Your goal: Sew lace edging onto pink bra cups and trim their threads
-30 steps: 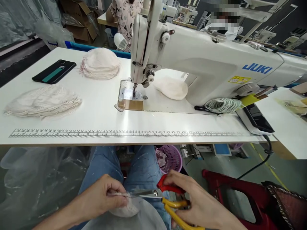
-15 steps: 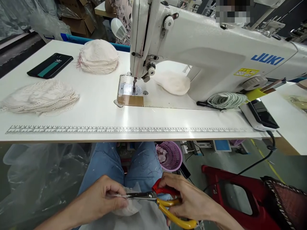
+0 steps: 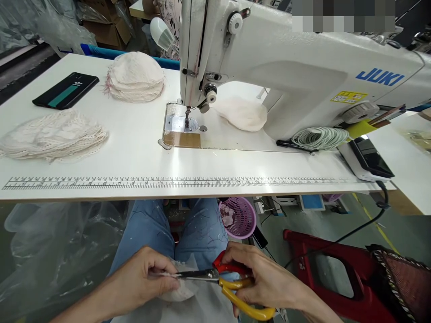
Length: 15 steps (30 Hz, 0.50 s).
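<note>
Over my lap, my left hand (image 3: 153,276) pinches a small piece of off-white fabric (image 3: 183,289) between thumb and fingers. My right hand (image 3: 259,278) grips a pair of scissors (image 3: 232,285) with one red and one yellow handle. The scissor blades point left and lie at the fabric's upper edge, their tips close to my left fingertips. Whether the blades are fully closed is hard to make out. Part of the fabric is hidden by my left fingers and the blades.
A white JUKI sewing machine (image 3: 286,58) stands on the table (image 3: 134,154), with a cloth piece (image 3: 247,115) under its arm. Two fabric stacks (image 3: 136,76) and a black-and-green phone (image 3: 67,91) lie to the left. Below are a purple basket (image 3: 247,220) and a red stool (image 3: 323,264).
The camera view has shifted slightly. My hands, the scissors and the fabric stay in almost the same place.
</note>
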Each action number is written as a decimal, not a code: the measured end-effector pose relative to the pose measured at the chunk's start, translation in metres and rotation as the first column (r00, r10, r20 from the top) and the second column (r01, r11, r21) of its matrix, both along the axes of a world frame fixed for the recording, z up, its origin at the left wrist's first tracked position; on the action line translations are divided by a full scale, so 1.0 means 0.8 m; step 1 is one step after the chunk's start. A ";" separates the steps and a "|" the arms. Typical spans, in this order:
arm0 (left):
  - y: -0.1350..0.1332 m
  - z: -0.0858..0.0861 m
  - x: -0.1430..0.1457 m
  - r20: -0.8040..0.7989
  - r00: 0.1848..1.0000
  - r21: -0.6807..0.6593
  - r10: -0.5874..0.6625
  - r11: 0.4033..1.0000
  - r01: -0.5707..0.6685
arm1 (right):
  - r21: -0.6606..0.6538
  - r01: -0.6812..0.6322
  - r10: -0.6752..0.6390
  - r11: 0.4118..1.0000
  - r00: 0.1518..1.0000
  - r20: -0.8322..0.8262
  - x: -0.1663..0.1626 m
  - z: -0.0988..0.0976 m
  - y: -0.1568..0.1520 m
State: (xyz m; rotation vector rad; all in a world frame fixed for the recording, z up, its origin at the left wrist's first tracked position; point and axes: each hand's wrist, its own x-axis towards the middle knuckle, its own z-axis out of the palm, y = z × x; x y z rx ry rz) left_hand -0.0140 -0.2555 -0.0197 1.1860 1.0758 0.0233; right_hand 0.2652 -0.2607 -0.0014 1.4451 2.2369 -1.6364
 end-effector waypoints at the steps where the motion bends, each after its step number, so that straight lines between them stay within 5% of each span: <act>1: 0.000 0.000 0.000 0.002 1.000 0.000 0.002 1.000 -0.002 | 0.000 0.000 0.000 1.000 1.000 -0.002 0.000 0.000 0.000; 15: 0.000 -0.002 0.002 0.028 0.999 -0.026 0.021 0.999 -0.020 | -0.018 0.013 -0.013 1.000 1.000 -0.012 -0.001 0.003 -0.001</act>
